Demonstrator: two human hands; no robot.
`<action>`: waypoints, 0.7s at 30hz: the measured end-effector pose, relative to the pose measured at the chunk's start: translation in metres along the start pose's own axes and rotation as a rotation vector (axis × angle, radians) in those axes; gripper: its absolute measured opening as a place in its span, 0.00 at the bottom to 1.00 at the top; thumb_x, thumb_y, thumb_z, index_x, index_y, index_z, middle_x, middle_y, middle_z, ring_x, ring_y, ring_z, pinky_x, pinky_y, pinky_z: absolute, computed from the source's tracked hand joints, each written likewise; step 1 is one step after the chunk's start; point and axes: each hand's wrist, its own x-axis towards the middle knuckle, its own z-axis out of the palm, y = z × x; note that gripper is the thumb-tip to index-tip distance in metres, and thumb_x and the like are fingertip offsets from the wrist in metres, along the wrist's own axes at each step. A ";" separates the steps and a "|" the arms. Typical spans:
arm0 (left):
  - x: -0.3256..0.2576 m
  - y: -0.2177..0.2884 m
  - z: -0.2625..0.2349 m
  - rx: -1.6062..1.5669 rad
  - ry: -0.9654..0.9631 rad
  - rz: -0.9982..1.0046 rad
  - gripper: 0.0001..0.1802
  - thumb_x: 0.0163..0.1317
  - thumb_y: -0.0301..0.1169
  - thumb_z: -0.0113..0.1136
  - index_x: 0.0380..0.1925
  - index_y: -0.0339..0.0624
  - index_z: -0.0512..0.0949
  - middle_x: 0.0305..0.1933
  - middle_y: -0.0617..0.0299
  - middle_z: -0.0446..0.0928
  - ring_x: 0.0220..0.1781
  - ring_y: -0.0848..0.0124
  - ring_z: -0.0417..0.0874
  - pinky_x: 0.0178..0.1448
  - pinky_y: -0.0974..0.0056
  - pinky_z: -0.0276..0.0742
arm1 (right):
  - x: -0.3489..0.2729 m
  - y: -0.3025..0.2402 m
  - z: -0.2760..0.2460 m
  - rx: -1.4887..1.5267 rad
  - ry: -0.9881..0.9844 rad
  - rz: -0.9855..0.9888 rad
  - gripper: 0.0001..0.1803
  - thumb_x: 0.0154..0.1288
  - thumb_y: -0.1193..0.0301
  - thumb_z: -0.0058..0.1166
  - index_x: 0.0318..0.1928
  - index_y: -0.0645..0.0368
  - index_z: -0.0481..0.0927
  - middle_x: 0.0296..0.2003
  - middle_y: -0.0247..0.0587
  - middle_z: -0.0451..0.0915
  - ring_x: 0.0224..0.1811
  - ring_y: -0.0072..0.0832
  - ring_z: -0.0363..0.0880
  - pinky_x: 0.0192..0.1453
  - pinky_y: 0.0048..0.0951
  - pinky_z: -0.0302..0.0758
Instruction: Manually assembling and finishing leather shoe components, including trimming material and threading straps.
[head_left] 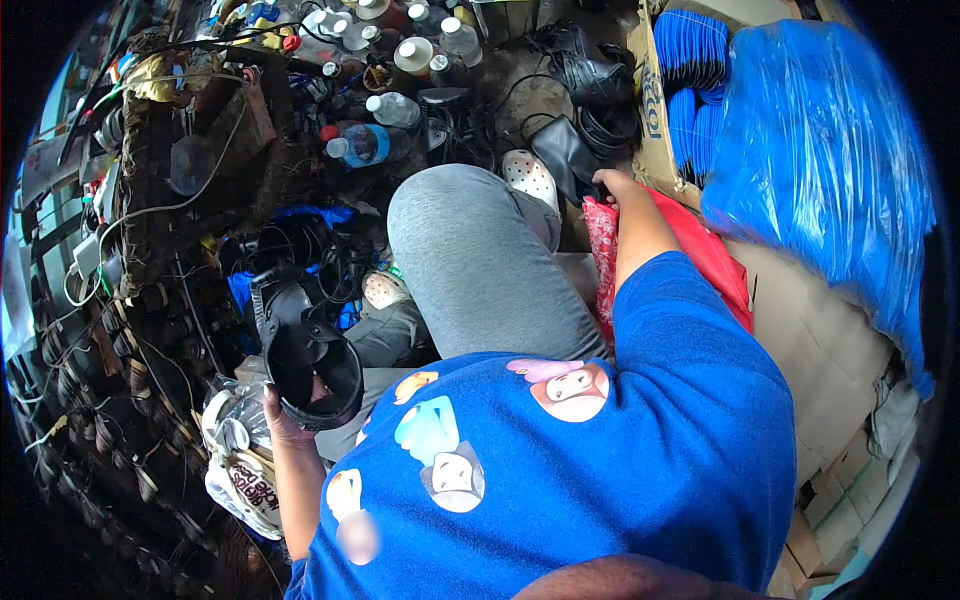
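My left hand [284, 418] grips a black boot [312, 368] by its collar, low at the left beside my leg. The boot's opening faces up toward me, and its toe points away. Most of my left fingers are hidden behind it. My right hand [618, 188] is reached out ahead on the right, with its fingers curled over a small dark thing I cannot make out. Beneath that wrist lies a red patterned bag or cloth [690, 240]. A black leather-like piece [563, 158] lies just left of my right fingers.
Several bottles [415, 55] stand at the far left, and a blue-liquid bottle [362, 146] lies nearer. At right are a carton [652, 110] holding blue strips and a large blue plastic-wrapped bundle [815, 150]. Shoe forms crowd a rack [110, 370] at left; black footwear [592, 80] lies ahead.
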 end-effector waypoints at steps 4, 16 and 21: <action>0.002 0.004 0.018 -0.012 -0.022 0.007 0.44 0.47 0.56 0.63 0.60 0.42 0.65 0.61 0.54 0.68 0.60 0.59 0.70 0.65 0.52 0.64 | -0.016 -0.006 -0.003 -0.013 -0.073 -0.030 0.24 0.45 0.58 0.60 0.46 0.50 0.76 0.43 0.40 0.74 0.38 0.30 0.72 0.42 0.33 0.69; 0.066 0.009 0.147 -0.347 -0.581 0.082 0.26 0.57 0.46 0.52 0.51 0.41 0.71 0.52 0.53 0.74 0.49 0.59 0.78 0.52 0.55 0.79 | -0.183 -0.035 -0.023 -0.494 0.218 -0.842 0.20 0.58 0.52 0.55 0.39 0.56 0.78 0.41 0.48 0.79 0.48 0.39 0.75 0.56 0.35 0.68; 0.068 -0.015 0.213 -0.289 -0.545 0.028 0.22 0.54 0.42 0.56 0.44 0.36 0.76 0.44 0.52 0.80 0.46 0.61 0.81 0.57 0.57 0.73 | -0.305 -0.041 -0.059 0.701 -0.147 -0.960 0.14 0.65 0.65 0.54 0.46 0.62 0.75 0.46 0.39 0.77 0.49 0.28 0.74 0.58 0.31 0.66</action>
